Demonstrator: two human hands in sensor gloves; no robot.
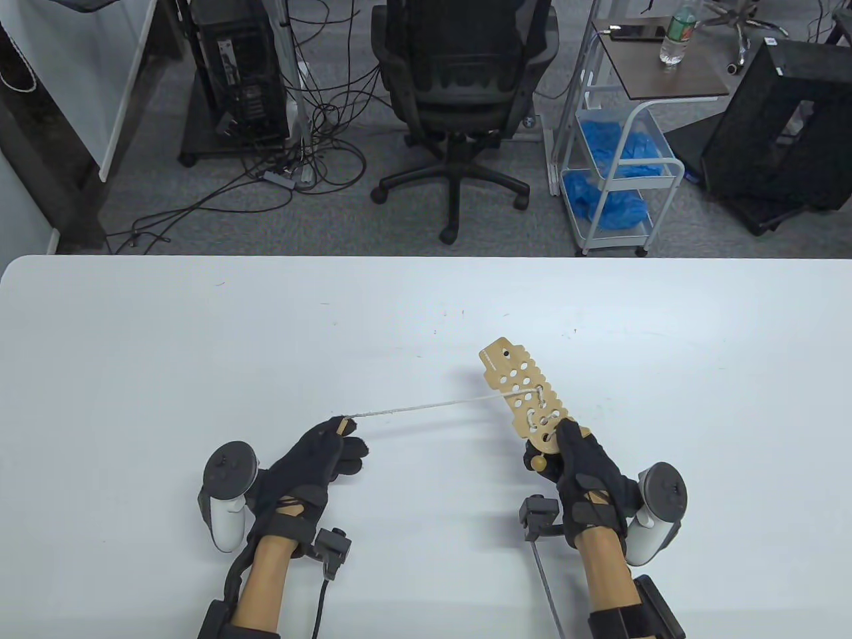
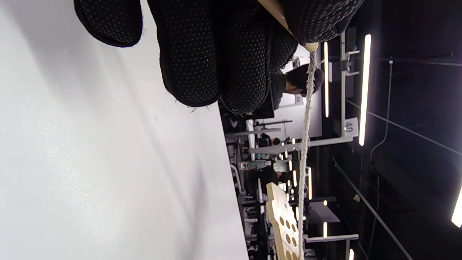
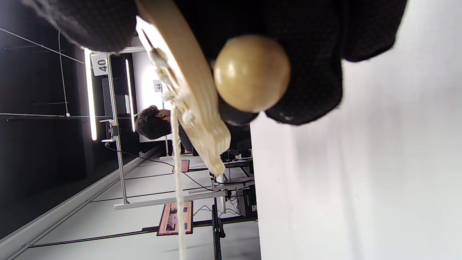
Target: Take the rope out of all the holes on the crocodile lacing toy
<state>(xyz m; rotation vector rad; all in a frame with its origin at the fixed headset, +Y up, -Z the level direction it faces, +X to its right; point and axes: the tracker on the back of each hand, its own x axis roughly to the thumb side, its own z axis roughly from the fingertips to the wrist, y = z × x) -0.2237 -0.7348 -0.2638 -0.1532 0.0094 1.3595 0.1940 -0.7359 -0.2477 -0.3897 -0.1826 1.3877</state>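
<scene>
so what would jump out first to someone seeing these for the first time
Most striking is the white rope stretched taut above the table, running from the left hand, which pinches its wooden tip, to the crocodile lacing toy. The right hand holds that toy's near end, lifted off the table, with rope laced through several holes. In the right wrist view a round wooden ball fills the frame beside the toy.

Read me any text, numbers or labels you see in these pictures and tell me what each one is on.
"40": white tag on a metal frame post behind the table, seen also in the left wrist view.
"44": small white sign farther back.
Dark print along the edge of the crocodile lacing toy: too small to read.
Water bottle label: unreadable.
</scene>
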